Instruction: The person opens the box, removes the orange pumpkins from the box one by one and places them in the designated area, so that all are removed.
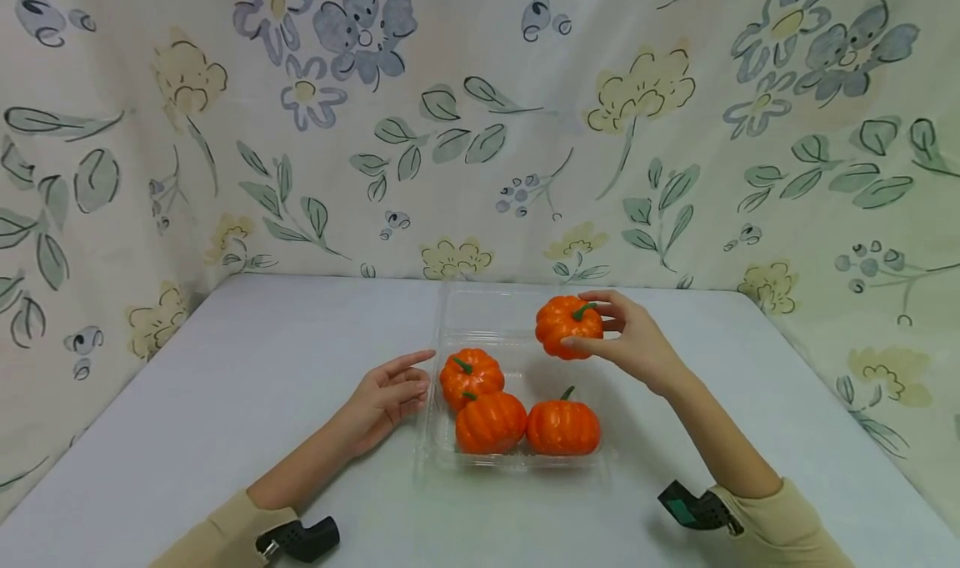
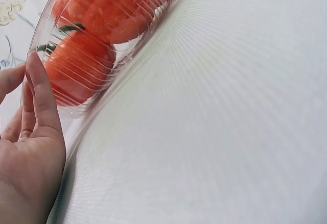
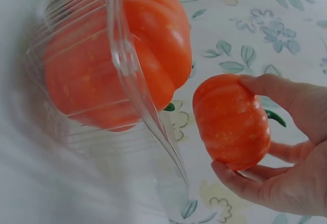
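Note:
A small orange pumpkin [image 1: 567,328] with a green stem is gripped between thumb and fingers of my right hand [image 1: 637,343], held above the back right part of a clear plastic container [image 1: 517,461]. Inside the container sit three more pumpkins: one at the back left [image 1: 471,378], one at the front left [image 1: 491,424] and one at the front right [image 1: 563,428]. My left hand [image 1: 386,405] rests at the container's left side, its fingers fairly straight against the wall. In the left wrist view the fingertips touch the container's rim [image 2: 38,40].
The container's clear lid [image 1: 491,308] stands open at the back. All of it is on a white table [image 1: 300,334]. A floral curtain [image 1: 465,201] hangs behind and at both sides. Each sleeve carries a black wrist device, such as the right one [image 1: 697,508].

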Available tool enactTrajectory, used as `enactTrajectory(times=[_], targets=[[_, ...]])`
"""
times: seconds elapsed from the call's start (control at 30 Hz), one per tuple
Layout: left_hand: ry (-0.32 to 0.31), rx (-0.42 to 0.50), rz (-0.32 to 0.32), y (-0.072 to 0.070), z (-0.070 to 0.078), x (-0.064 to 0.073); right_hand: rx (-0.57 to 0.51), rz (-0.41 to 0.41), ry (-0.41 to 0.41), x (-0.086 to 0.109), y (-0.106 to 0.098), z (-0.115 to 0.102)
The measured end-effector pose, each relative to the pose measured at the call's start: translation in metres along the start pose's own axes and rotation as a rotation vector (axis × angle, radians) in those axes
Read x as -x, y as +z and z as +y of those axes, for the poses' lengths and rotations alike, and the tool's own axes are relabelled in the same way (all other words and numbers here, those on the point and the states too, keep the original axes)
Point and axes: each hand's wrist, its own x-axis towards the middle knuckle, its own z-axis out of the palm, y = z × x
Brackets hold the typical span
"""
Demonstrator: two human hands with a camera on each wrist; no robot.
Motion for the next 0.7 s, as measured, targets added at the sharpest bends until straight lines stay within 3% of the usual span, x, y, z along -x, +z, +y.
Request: enactTrajectory(times=[0.7], targets=[[0.015, 0.021, -0.016, -0.001, -0.001, 0.0, 0.0, 0.065, 0.025, 0.001, -0.023, 0.004]])
